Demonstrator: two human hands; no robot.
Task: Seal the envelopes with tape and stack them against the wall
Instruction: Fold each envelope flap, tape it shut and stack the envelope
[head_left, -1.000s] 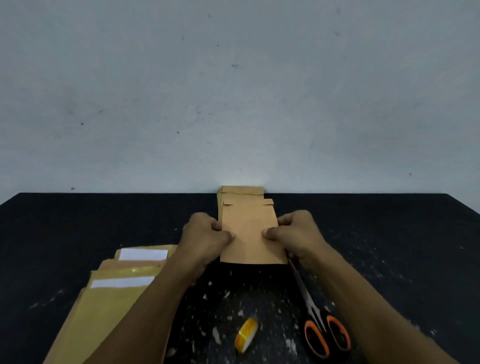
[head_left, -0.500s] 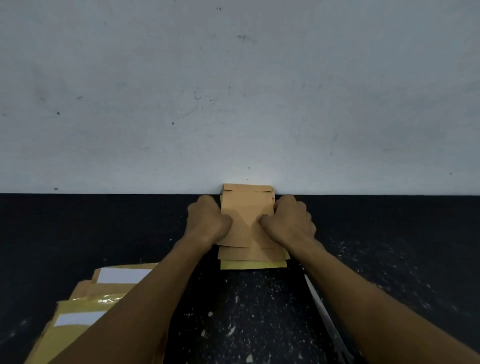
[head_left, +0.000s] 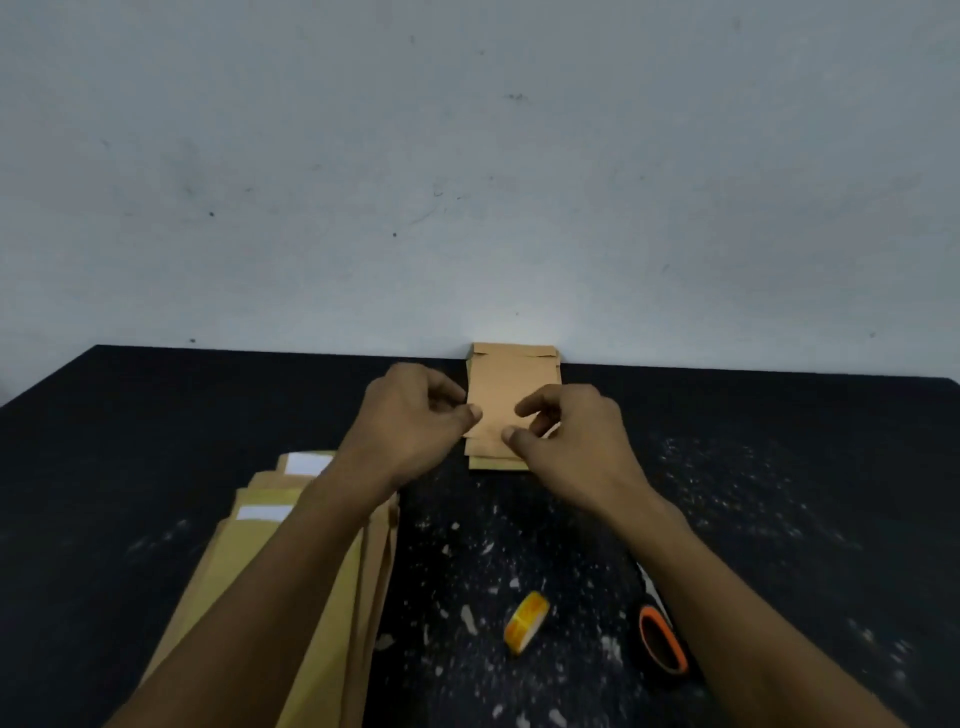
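Observation:
A stack of small brown sealed envelopes (head_left: 513, 382) lies flat on the black table (head_left: 779, 467), its far edge touching the grey wall (head_left: 467, 182). My left hand (head_left: 410, 423) hovers at the stack's near left corner and my right hand (head_left: 569, 436) at its near right corner. The fingers of both hands are loosely curled and hold nothing. The hands hide the stack's near corners. A pile of larger yellow-brown envelopes with white strips (head_left: 270, 512) lies at the near left, partly under my left forearm.
A small roll of yellow-orange tape (head_left: 527, 621) stands on edge near the table's front middle. Scissors with orange and black handles (head_left: 662, 644) lie beside it, partly hidden by my right forearm. White specks cover the table's middle and right.
Both hands slid the top envelope onto the stack against the wall, then let go and drew back toward me. The view has tilted down, bringing the tape and scissors back in.

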